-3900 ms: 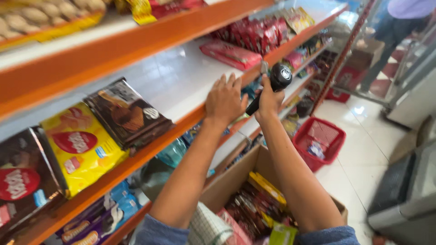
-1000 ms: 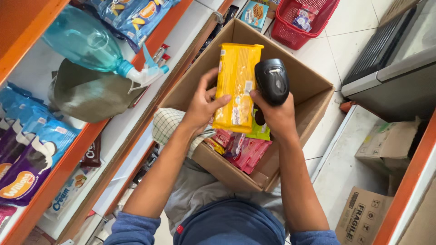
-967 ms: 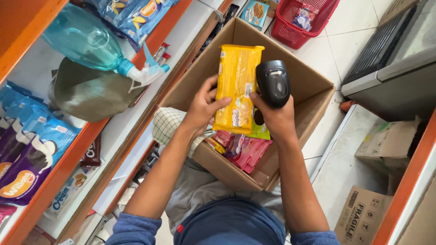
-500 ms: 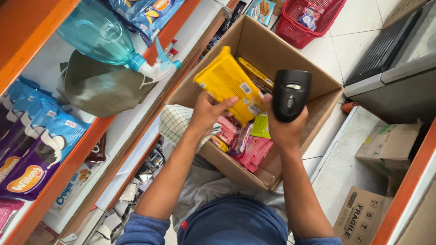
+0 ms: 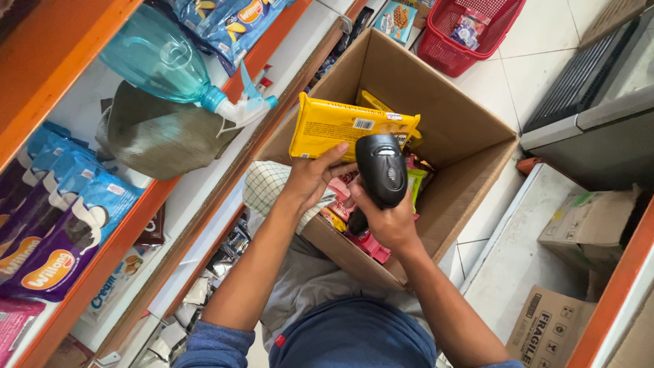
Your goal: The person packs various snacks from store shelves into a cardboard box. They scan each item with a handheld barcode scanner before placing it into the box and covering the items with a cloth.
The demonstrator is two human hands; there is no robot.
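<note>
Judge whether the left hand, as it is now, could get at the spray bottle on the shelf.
Probably not yet: the left hand is closed on the yellow packet, though nothing stands between it and the spray bottle.

Bright, even daylight fills the scene; the white floor tiles (image 5: 531, 61) glare palely. Soft shadow pools inside the cardboard box (image 5: 436, 102). Wide-angle bending warps the orange shelf (image 5: 82, 61) edges, with slight blur at the corners.

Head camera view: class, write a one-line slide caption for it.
Left hand holds a yellow snack packet while right hand points a black handheld scanner over an open cardboard box.
</note>
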